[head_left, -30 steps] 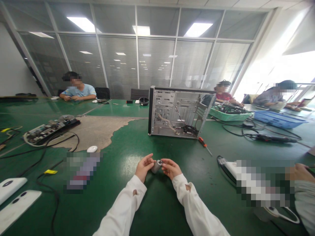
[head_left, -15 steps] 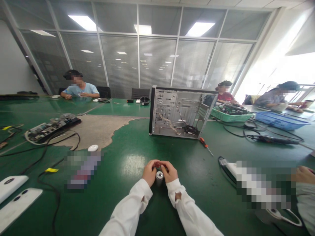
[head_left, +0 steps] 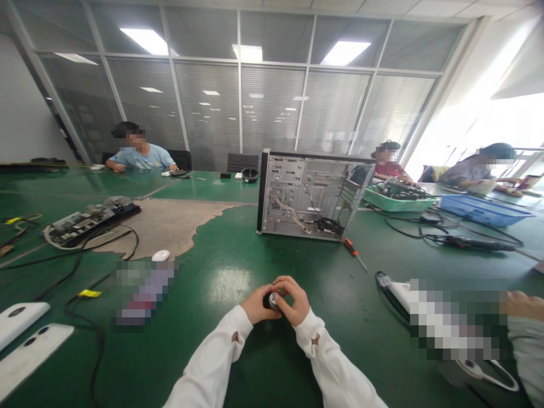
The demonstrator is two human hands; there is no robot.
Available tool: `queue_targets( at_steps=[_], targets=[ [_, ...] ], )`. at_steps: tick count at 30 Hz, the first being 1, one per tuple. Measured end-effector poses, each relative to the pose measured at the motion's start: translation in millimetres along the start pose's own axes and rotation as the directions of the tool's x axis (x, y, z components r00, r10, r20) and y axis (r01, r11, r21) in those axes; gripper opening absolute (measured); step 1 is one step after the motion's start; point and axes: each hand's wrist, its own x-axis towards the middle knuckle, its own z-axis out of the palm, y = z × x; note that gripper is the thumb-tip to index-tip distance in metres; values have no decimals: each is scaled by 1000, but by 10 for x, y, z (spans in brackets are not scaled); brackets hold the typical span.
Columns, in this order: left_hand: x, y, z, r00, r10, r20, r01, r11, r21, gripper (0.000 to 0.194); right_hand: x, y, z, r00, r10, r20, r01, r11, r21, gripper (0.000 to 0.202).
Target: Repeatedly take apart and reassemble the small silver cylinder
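Note:
A small metallic cylinder [head_left: 274, 301] is between my two hands, low in the middle of the view, its round top showing. My left hand [head_left: 257, 305] is closed round its left side, the thumb lying along the near edge. On the right, my right hand [head_left: 294, 298] curves round it with thumb and forefinger at the top. The fingertips of both hands nearly meet behind the cylinder. Beyond my hands an open computer case [head_left: 312, 192] stands upright on the green table [head_left: 229, 334].
An orange-handled screwdriver [head_left: 352, 248] lies before the case. Right are a white power strip [head_left: 399, 289], a green basket [head_left: 399, 203], a blue basket [head_left: 484, 211] and a person's hand [head_left: 525, 305]. Left are cables, a circuit assembly [head_left: 93, 221] and white phones [head_left: 32, 362].
My left hand has moved slightly left and wrapped round the cylinder, which is now tilted and partly covered. My right fingers have shifted over its top.

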Motion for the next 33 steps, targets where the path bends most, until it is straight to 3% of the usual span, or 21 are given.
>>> queue_targets(
  at_steps=[3,6,13,22,27,33],
  targets=[
    [28,3,48,982,45,-183,-24,993,114,29,-21,81,50,998,7,-55,-10,999,-44,20],
    [46,2,54,947,130,-293,-73,977,198,26,-36,161,93,995,33,-96,-42,994,-97,22],
    [35,-2,83,922,239,-303,-136,936,325,29,-40,226,117,991,12,-131,-30,990,-137,19],
    [46,-2,91,920,231,-317,-117,933,340,27,-12,203,68,989,-18,-150,-3,990,-139,13],
    [67,-77,49,902,160,-401,-26,947,319,32,20,229,-86,980,103,-169,-134,972,-190,14],
    [90,-172,0,858,83,-506,90,947,308,35,-49,552,-127,975,216,-54,-219,894,-391,12]
  ],
)
